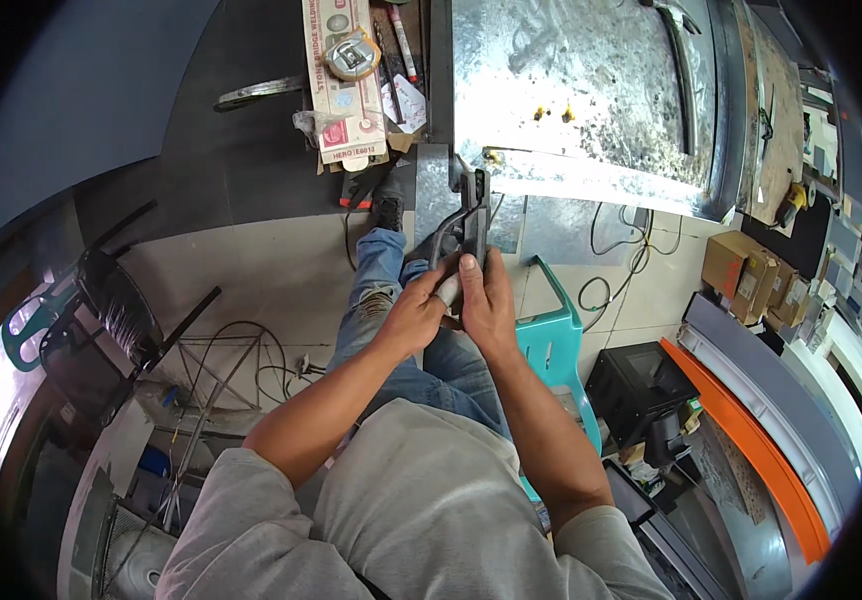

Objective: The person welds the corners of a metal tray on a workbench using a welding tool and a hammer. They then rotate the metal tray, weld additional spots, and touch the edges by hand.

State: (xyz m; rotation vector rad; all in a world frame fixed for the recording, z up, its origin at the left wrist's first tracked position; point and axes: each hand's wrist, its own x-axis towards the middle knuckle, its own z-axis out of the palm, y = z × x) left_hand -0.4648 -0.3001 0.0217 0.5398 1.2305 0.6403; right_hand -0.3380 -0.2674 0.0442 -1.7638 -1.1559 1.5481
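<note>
In front of my body I hold a dark hand tool (pixel 475 215) with two long, narrow parts, somewhat like a pair of pliers; its exact kind I cannot make out. Its far end points away from me, toward the near edge of the metal-topped table (pixel 591 170). My left hand (pixel 414 312) is closed around the near end from the left. From the right, my right hand (pixel 488 300) wraps the same end, its thumb lying along the top. The fingers cover much of the grip.
A tape measure (pixel 353 54) lies on a long cardboard box (pixel 346 110), beside a marker (pixel 403 42). A turquoise plastic chair (pixel 551 345) stands close by my right arm. Cables (pixel 611 285) trail over the floor. Cartons (pixel 741 275) and an orange strip (pixel 746 450) are farther right.
</note>
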